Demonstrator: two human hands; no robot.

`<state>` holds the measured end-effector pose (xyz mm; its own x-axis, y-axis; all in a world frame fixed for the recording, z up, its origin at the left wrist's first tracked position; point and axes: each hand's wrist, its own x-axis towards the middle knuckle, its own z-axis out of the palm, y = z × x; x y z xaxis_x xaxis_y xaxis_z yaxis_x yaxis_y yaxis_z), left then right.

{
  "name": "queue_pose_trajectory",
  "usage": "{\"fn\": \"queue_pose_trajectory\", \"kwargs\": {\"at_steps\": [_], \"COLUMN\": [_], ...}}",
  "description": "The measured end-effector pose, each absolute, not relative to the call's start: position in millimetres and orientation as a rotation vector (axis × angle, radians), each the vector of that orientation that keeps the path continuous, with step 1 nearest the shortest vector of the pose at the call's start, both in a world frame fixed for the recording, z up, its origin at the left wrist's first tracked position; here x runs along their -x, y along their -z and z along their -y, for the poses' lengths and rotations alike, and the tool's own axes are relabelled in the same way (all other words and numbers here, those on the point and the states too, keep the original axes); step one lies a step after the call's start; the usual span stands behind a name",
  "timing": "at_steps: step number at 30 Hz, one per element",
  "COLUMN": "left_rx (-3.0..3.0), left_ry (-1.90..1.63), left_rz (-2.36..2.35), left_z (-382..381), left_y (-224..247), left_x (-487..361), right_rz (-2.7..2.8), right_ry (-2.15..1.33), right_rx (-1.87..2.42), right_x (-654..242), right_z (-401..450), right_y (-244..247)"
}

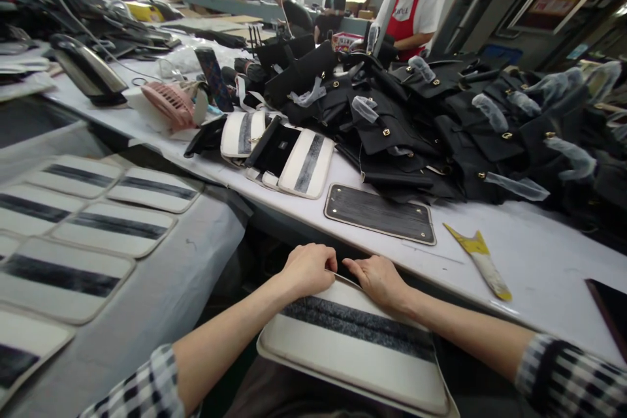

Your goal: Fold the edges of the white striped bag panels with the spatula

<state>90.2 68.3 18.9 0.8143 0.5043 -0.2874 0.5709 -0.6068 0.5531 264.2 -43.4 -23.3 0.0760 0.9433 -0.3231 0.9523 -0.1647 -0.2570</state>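
Note:
A white bag panel (337,354) with a broad black stripe rests across my lap, and another pale layer shows under its lower right edge. At its far edge, my left hand (309,269) is closed with the fingers curled over the rim. Opposite it, my right hand (379,279) grips the same edge, thumb pointing toward the left hand and the other fingers hidden beneath. A small gap separates the two hands. Beyond them on the white table (548,261) lies a black base panel (379,214) with small metal studs at its corners.
Several matching striped panels (112,228) lie on a covered surface at left. Ahead are an opened-out striped piece (306,163), a pink fan (169,104), a kettle (88,68) and heaped black bags (392,124). A yellow-handled tool (482,261) lies right. A person in a red apron (409,19) stands beyond.

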Motion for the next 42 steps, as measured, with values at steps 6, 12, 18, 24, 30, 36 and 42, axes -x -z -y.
{"fn": "queue_pose_trajectory", "kwargs": {"at_steps": [6,12,18,24,30,36,42], "left_rx": [-2.327,-2.303,-2.13,-1.982,-1.883,-1.798,-1.714], "left_ry": [0.161,0.158,0.217,0.13,-0.029,-0.169,-0.17], "left_rz": [-0.818,-0.84,-0.823,-0.878,-0.743,-0.675,-0.633], "left_z": [-68,-66,-89,-98,-102,-108,-111], "left_y": [-23,-23,-17,-7,8,28,30], "left_x": [-91,-92,-76,-59,-40,-24,-20], "right_rz": [-2.028,-2.065,-2.078,-2.076,-2.074,-2.059,-2.087], "right_ry": [0.62,0.566,0.593,0.62,0.605,0.572,0.526], "right_rx": [-2.194,-2.089,-2.058,-2.049,-2.012,-1.969,-1.926], "right_x": [-260,-248,-241,-236,-224,-211,-198], "right_z": [40,30,26,21,11,0,-9], "right_y": [24,22,20,19,15,11,6]}}
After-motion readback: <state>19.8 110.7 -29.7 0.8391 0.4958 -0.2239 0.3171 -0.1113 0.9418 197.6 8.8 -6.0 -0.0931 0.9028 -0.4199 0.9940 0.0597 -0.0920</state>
